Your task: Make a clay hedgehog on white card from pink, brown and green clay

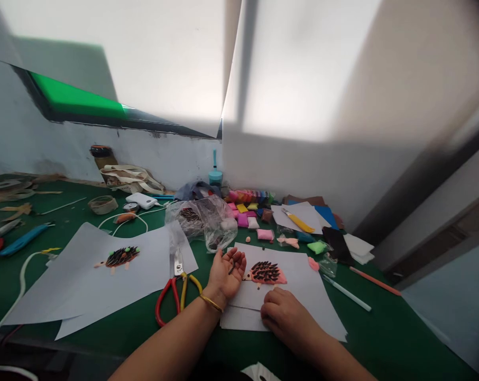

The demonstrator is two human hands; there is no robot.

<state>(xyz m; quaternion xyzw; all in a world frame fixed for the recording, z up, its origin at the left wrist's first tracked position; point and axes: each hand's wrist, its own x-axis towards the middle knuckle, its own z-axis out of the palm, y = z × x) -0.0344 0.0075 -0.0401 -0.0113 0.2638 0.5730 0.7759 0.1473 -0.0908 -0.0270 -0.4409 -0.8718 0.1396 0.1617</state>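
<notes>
Two hands are seen over the near part of one green table (414, 328). The left hand (226, 275) is held palm up, its fingers loosely cupped and apart; a few dark pieces (232, 266) are carried in the palm, their exact count hidden. The right hand (281, 315) is rested, fingers curled under, on the near part of the right paper stack (319, 301); whether anything is gripped cannot be told. Two hedgehogs are shown: one pink hedgehog (268, 273), covered in dark spikes, is placed on that stack between and beyond the hands, and one brown hedgehog (121, 257) is placed on the left paper (116, 291). One bracelet (211, 302) is worn on the left wrist. One clear bag (219, 222) is set farther off, and one yellow knife (298, 221) is laid far right, beyond one white pen (348, 293) and one orange pencil (376, 281)
</notes>
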